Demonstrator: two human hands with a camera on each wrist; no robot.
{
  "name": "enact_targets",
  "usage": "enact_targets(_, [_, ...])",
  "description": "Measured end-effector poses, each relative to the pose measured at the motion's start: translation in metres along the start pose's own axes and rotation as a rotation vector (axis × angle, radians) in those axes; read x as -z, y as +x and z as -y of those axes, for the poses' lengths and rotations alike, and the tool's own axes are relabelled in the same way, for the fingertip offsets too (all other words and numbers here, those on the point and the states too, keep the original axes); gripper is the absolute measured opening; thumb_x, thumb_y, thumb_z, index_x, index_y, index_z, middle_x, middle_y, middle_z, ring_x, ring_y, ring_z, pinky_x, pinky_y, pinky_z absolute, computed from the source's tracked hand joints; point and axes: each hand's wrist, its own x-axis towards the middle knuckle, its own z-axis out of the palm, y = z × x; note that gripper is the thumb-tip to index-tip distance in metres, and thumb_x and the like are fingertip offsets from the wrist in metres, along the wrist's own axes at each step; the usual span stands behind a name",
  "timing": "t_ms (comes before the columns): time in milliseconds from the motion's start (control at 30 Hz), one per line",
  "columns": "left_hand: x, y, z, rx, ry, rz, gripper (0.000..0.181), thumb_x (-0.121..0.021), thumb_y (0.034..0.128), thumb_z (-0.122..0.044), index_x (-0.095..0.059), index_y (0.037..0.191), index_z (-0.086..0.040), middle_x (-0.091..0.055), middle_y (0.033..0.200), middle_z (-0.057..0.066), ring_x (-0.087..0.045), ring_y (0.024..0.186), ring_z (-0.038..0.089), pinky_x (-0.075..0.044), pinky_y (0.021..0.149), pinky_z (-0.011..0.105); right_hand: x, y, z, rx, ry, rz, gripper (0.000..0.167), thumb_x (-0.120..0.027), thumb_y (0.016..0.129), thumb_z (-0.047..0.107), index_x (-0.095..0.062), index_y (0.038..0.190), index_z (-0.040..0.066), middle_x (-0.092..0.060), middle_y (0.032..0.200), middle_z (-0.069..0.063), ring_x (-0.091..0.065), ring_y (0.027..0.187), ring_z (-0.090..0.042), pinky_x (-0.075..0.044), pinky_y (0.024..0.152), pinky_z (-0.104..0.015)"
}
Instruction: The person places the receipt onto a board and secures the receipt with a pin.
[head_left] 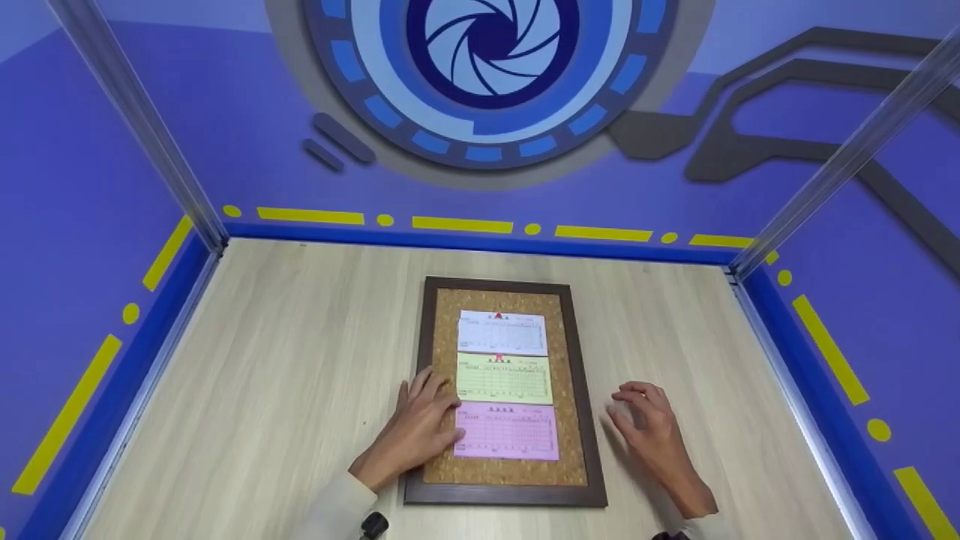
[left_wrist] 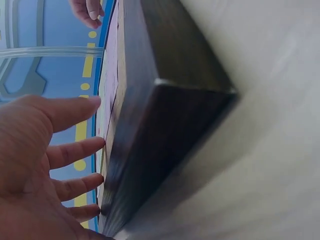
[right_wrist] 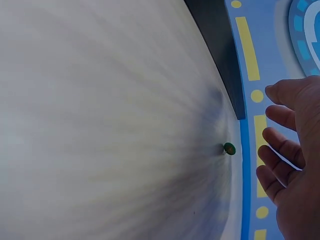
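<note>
A dark-framed corkboard (head_left: 444, 330) lies on the table with three paper forms in a column. A red pushpin (head_left: 499, 316) sits at the top of the white form (head_left: 502, 336), and another red pushpin (head_left: 499, 357) tops the light green form (head_left: 504, 382). Lowest is the pink form (head_left: 506, 435). My left hand (head_left: 416, 431) lies over the board's left side, fingers spread, thumb at the pink form's left edge. Right of the board, my right hand (head_left: 654, 431) hovers with loosely bent fingers, holding nothing. Near it, a green pushpin (right_wrist: 229, 148) stands on the table.
The pale wood table (head_left: 300, 360) extends around the board. Blue and purple panels (head_left: 225, 135) with yellow markings close off the back and both sides. Clear corner posts (head_left: 840, 161) rise at the rear. In the left wrist view the board's thick frame corner (left_wrist: 160, 85) stands close.
</note>
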Motion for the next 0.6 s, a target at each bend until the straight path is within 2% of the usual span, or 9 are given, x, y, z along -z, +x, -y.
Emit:
enact_targets(133, [0.0, -0.004, 0.003, 0.015, -0.055, 0.024, 0.04, -0.088, 0.0914, -0.024, -0.078, 0.124, -0.004, -0.052, 0.159, 0.023, -0.026, 0.16, 0.056, -0.02, 0.12, 0.086, 0.002, -0.001, -0.003, -0.046, 0.028, 0.009, 0.026, -0.089, 0.084, -0.01, -0.079, 0.106, -0.003, -0.071, 0.12, -0.017, -0.061, 0.117, -0.034, -0.033, 0.105, -0.005])
enact_targets(333, [-0.005, -0.009, 0.009, 0.0, -0.117, -0.021, 0.042, -0.089, 0.0899, -0.023, -0.078, 0.126, -0.005, -0.051, 0.16, 0.024, -0.019, 0.162, 0.057, -0.022, 0.126, 0.076, 0.004, -0.004, -0.007, -0.104, 0.054, 0.045, 0.025, -0.088, 0.087, -0.007, -0.079, 0.11, -0.003, -0.07, 0.125, -0.016, -0.06, 0.122, -0.034, -0.032, 0.106, -0.005])
enact_targets(600, [-0.011, -0.015, 0.012, 0.011, -0.165, -0.031, 0.048, -0.09, 0.0899, -0.027, -0.076, 0.132, -0.009, -0.044, 0.167, 0.022, -0.011, 0.165, 0.053, -0.018, 0.129, 0.073, 0.009, -0.008, -0.013, -0.208, 0.049, 0.106, 0.025, -0.086, 0.092, -0.003, -0.078, 0.116, -0.001, -0.068, 0.13, -0.016, -0.058, 0.13, -0.036, -0.028, 0.108, -0.002])
